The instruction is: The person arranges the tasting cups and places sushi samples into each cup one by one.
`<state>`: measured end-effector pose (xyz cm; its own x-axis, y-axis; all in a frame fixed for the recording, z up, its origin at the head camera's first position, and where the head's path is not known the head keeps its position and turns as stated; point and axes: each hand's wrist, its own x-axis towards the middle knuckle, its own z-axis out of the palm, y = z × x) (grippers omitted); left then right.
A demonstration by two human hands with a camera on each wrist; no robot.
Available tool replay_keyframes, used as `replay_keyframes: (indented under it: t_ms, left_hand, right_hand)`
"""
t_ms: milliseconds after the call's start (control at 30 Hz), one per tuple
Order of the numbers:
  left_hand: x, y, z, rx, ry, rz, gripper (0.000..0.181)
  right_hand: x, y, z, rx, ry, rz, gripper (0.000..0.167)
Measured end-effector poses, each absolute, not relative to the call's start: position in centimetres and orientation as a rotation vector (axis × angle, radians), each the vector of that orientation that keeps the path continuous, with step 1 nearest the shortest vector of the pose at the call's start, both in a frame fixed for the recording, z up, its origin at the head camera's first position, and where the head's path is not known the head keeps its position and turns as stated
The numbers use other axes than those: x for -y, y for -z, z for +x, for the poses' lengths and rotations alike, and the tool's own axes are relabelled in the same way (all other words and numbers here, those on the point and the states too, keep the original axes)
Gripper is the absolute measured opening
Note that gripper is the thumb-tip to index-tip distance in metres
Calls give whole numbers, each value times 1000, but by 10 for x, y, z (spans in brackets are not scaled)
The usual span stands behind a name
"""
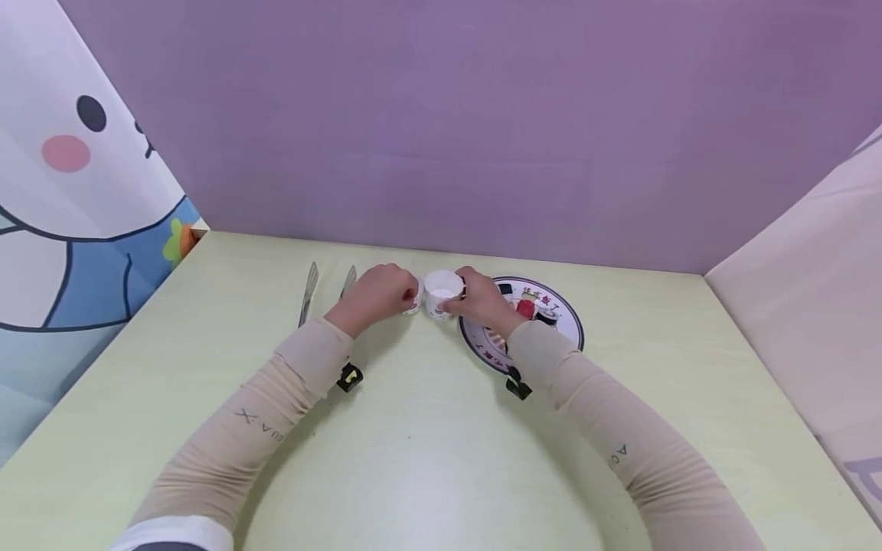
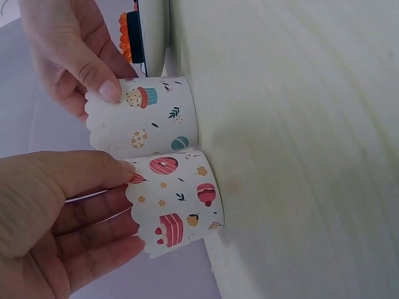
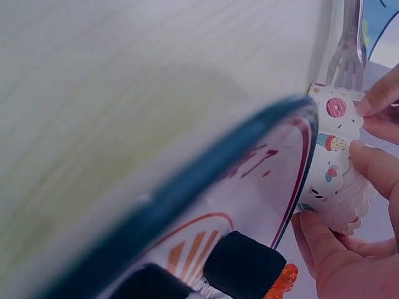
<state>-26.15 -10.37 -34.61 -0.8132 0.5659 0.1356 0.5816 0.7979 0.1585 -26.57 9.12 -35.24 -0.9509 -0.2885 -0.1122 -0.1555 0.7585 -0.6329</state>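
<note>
Across the pale table [image 1: 413,459], seen from the head, I count two paper baking cups standing side by side: the left cup [image 1: 416,297] and the right cup [image 1: 441,297]. One round plate [image 1: 570,329] sits just beside them, with sushi pieces I can't count because an arm covers some. Two metal tools [image 1: 308,295] lie past the left hand [image 1: 377,295].

By the left wrist, that hand pinches the left cup at its wavy rim, and the cups touch. I think the step is lining them up; the next move calls for letting go softly, so neither tips.

By the right wrist, the right hand [image 1: 482,298] holds the right cup between thumb and fingers. Many wavy edges show, so more cups may hide inside; I can't tell.
</note>
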Motion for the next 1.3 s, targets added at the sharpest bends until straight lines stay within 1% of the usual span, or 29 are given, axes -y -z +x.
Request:
replay_keyframes:
  t_ms: [467,667,933,1300]
  left_hand:
    - [98,340,-260,2946,253,-933,13]
    - [99,333,-256,2936,268,-903,2]
    - [95,323,-256,2899,272,-874,13]
    - [87,312,-254,2847,245,-933,10]
  right_hand:
    - [-94,352,-263,-2747,969,-343,59]
    - [-94,352,-263,-2740,966,-332,59]
    - [-93,350,-264,-2736,964,-324,61]
    - [-93,349,-263,-2726,973,-316,62]
